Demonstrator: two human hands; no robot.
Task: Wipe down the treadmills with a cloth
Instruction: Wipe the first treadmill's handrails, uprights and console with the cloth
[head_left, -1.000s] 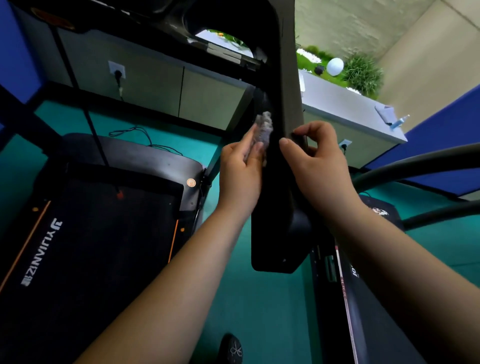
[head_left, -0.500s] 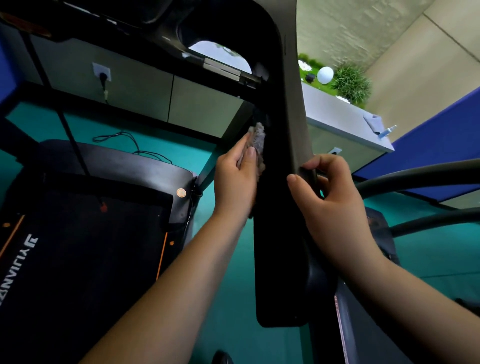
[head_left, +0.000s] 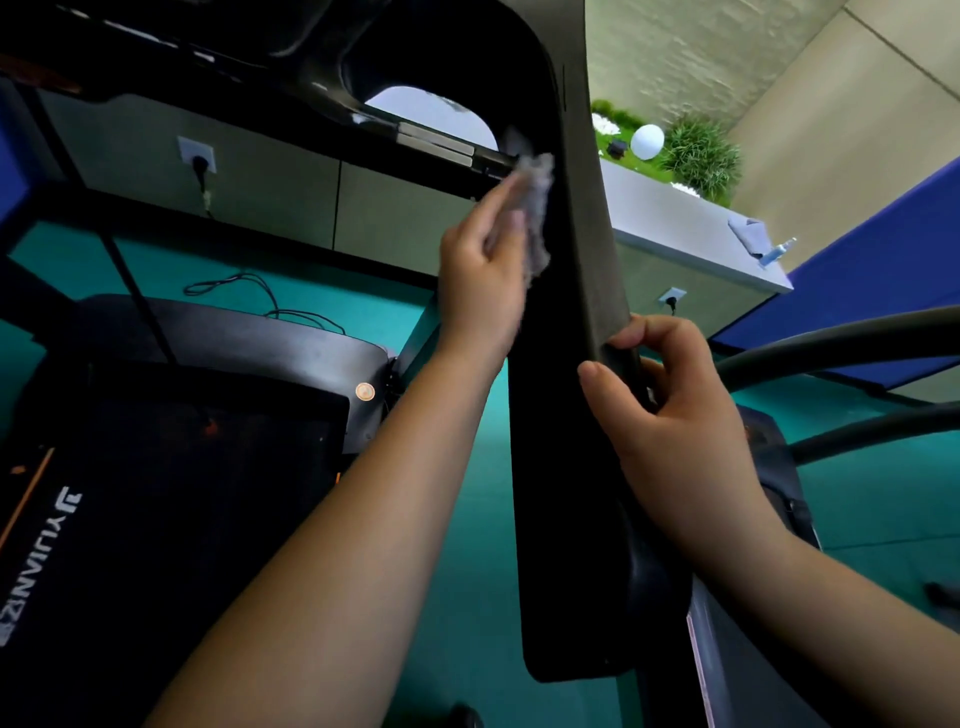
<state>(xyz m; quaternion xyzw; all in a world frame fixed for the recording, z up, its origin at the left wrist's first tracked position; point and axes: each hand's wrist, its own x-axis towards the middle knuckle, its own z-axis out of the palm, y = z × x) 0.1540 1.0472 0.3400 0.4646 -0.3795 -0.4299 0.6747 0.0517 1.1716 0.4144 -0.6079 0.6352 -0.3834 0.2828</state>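
A black treadmill upright (head_left: 561, 415) runs down the middle of the head view, curving at the top into the console frame. My left hand (head_left: 480, 280) presses a small grey cloth (head_left: 537, 208) against the upright's left face, high up near the curve; the cloth is motion-blurred. My right hand (head_left: 670, 415) grips the upright's right edge lower down, thumb in front, fingers curled round the back. The treadmill's belt deck (head_left: 156, 493) lies at lower left.
A second treadmill's grey handrails (head_left: 841, 343) cross at the right. Behind stands a grey cabinet (head_left: 691, 234) with a folded cloth and a spray bottle (head_left: 776, 249), plants and a white ball. Wall sockets, a loose cable (head_left: 260, 301) and a teal floor lie beyond.
My left hand has slid the cloth upward along the upright's left face. My right hand has shifted lower on the right edge. The camera has tilted, showing more of the upright.
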